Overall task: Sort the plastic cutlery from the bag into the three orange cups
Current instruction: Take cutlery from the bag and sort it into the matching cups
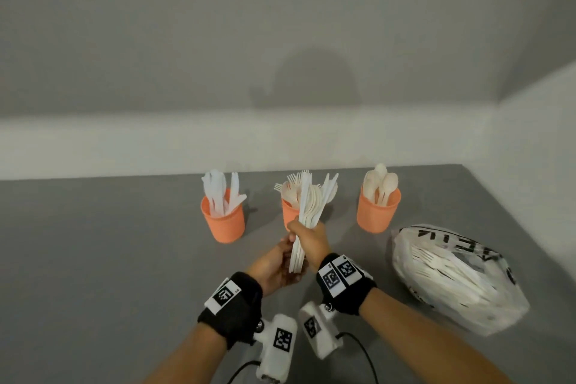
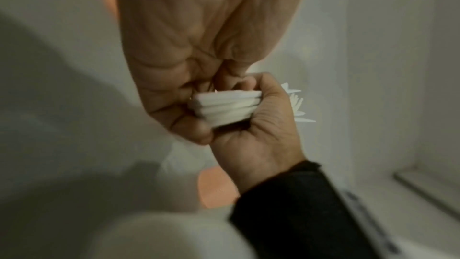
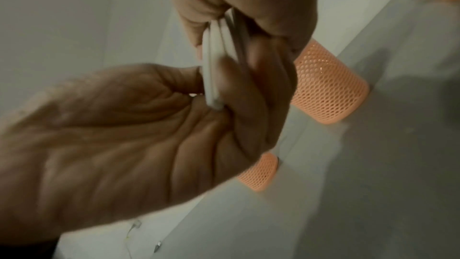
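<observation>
Right hand gripping a mixed cutlery bundle upright before the middle orange cup; left hand cupping its handle ends, fingers apparently curled.

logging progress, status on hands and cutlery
Right hand grips cutlery bundle; left hand at its handle ends. Cups part filled. Bag still holds more.

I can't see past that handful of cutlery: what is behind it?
Behind the held bunch of cutlery stands the middle orange cup, with fork tines rising above it. The bunch and the right hand hide most of the cup, so its remaining contents cannot be seen.
</observation>
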Demonstrator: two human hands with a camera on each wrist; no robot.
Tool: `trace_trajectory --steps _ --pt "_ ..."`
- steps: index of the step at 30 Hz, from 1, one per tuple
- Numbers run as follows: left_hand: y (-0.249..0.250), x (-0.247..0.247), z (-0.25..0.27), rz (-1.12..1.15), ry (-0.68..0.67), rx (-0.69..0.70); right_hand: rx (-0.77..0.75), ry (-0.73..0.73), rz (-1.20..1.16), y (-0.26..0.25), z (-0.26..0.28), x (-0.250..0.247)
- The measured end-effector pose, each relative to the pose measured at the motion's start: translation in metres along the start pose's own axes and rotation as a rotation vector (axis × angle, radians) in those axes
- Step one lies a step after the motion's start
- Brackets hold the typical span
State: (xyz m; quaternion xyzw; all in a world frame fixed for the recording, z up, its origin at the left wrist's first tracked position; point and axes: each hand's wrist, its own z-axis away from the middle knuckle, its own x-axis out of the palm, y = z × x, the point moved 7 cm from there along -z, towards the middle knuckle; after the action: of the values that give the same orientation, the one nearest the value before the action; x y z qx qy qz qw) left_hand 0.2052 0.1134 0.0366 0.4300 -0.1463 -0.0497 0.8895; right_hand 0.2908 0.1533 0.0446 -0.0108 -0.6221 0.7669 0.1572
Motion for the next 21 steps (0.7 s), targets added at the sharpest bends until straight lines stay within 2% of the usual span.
trace_trajectory --steps 3,7,10,16,18,21 --pt "0.017 -0.021 0.002 -0.253 0.125 0.110 -0.035 0.030 0.021 0.001 -0.007 0.001" --pt "0.048 -0.039 0.000 -0.200 0.224 0.334 -0.027 -0.020 0.109 0.005 -0.004 0.007" --pt "0.061 -0.041 0.001 -0.233 0.283 0.428 -0.046 -0.075 0.138 0.008 -0.001 0.014" --pt "0.064 -0.042 -0.007 -0.369 0.371 0.465 -0.060 -0.194 0.095 0.002 0.008 0.016" --pt "0.061 -0.044 -0.011 -0.357 0.394 0.456 -0.044 -0.238 0.079 -0.001 0.010 0.014" --pt "0.054 -0.039 -0.014 -0.272 0.345 0.428 -0.022 -0.258 0.070 0.000 0.011 0.011"
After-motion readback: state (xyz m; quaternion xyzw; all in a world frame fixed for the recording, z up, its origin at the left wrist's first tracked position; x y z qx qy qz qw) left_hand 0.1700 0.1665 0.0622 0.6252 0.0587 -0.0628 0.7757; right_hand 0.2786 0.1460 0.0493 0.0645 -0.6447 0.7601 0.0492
